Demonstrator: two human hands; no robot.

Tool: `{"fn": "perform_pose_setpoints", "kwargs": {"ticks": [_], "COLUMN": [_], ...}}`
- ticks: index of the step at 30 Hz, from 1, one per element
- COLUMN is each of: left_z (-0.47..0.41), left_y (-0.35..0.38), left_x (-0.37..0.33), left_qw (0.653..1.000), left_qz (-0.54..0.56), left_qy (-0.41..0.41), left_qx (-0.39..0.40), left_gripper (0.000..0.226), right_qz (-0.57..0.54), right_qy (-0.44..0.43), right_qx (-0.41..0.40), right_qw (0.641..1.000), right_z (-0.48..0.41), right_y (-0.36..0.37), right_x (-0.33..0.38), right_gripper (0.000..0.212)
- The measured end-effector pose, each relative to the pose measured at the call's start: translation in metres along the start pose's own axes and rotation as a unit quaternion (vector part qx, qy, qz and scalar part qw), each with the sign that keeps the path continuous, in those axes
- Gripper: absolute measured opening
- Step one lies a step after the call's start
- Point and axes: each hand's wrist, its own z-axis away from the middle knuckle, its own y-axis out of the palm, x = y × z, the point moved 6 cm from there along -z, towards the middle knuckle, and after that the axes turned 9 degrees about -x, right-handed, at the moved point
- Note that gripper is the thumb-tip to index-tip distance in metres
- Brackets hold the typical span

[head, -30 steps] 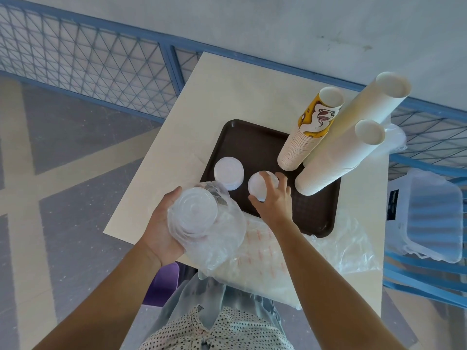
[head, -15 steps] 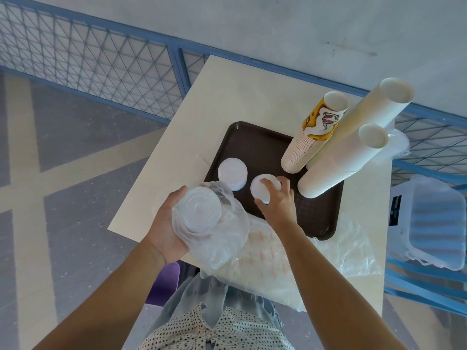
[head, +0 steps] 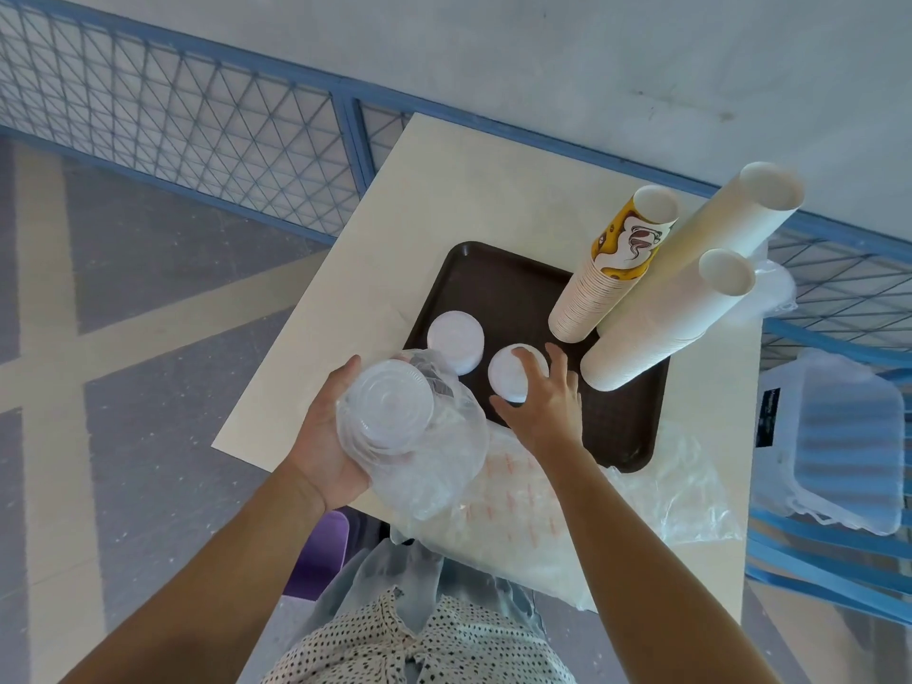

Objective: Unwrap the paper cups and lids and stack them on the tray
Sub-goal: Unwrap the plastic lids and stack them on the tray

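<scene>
Your tray (head: 498,288) looks like dark brown plastic, dull and finely textured; the table (head: 444,199) is a smooth, matt cream surface, seemingly laminate; the clear lids (head: 392,412) are glossy, see-through ridged plastic, sheathed in a thin, crinkled film wrapper (head: 444,476); the near white lid stack (head: 506,380) and far white lid stack (head: 455,338) look opaque and matt; the printed cups (head: 607,278) and plain white cups (head: 691,269) are matt paper; the loose film (head: 691,486) is shiny and wrinkled; the fence (head: 197,116) is blue-painted metal mesh; your shirt (head: 395,644) is dotted cloth.
</scene>
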Motion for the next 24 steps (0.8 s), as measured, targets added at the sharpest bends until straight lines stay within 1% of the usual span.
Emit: {"fn": "perform_pose_setpoints", "kwargs": {"ticks": [2, 4, 6, 7, 8, 9, 10, 12, 14, 16, 19, 21, 24], "left_z": [0.001, -0.001, -0.005, -0.006, -0.004, -0.004, 0.001, 0.003, 0.001, -0.001, 0.002, 0.003, 0.008], "left_y": [0.004, 0.002, 0.001, 0.002, 0.005, 0.008, 0.014, 0.022, 0.024, 0.023, 0.029, 0.031, 0.042], "left_x": [-0.001, 0.000, 0.000, 0.000, -0.001, -0.001, -0.002, -0.002, 0.000, 0.001, 0.002, 0.003, 0.002], "left_qw": [1.000, 1.000, 0.999, 0.999, 0.999, 0.998, 0.997, 0.997, 0.998, 0.998, 0.998, 0.998, 0.999], "left_qz": [0.003, 0.010, 0.018, 0.021, 0.020, 0.026, 0.032, 0.023, 0.006, -0.024, -0.038, -0.030, -0.036], "left_qy": [-0.003, -0.009, -0.021, -0.019, -0.010, -0.004, 0.008, 0.015, -0.001, -0.024, -0.054, -0.050, -0.033], "left_qx": [0.006, -0.007, -0.026, -0.036, -0.048, -0.059, -0.071, -0.079, -0.069, -0.051, -0.016, -0.015, 0.015], "left_gripper": [0.053, 0.055, 0.055, 0.053, 0.051, 0.047, 0.038, 0.023, 0.023, 0.035, 0.059, 0.063, 0.058], "right_qz": [-0.015, -0.080, -0.176, -0.223, -0.260, -0.279, -0.274, -0.209, -0.141, -0.109, -0.105, -0.106, -0.104], "right_qy": [-0.014, -0.045, -0.088, -0.115, -0.148, -0.187, -0.226, -0.271, -0.274, -0.271, -0.270, -0.267, -0.264], "right_qx": [-0.040, -0.119, -0.188, -0.193, -0.173, -0.135, -0.089, -0.003, 0.045, 0.066, 0.060, 0.055, 0.053], "right_qw": [0.999, 0.989, 0.962, 0.949, 0.938, 0.932, 0.930, 0.940, 0.950, 0.954, 0.955, 0.956, 0.957], "right_z": [0.004, 0.009, 0.017, 0.021, 0.026, 0.033, 0.040, 0.051, 0.053, 0.051, 0.052, 0.053, 0.055], "right_y": [-0.020, -0.051, -0.086, -0.102, -0.115, -0.124, -0.129, -0.124, -0.113, -0.106, -0.105, -0.105, -0.105], "right_x": [0.010, 0.025, 0.046, 0.061, 0.079, 0.098, 0.116, 0.140, 0.148, 0.149, 0.147, 0.146, 0.144], "right_gripper": [0.070, 0.053, 0.039, 0.034, 0.030, 0.030, 0.032, 0.049, 0.065, 0.074, 0.080, 0.083, 0.084]}}
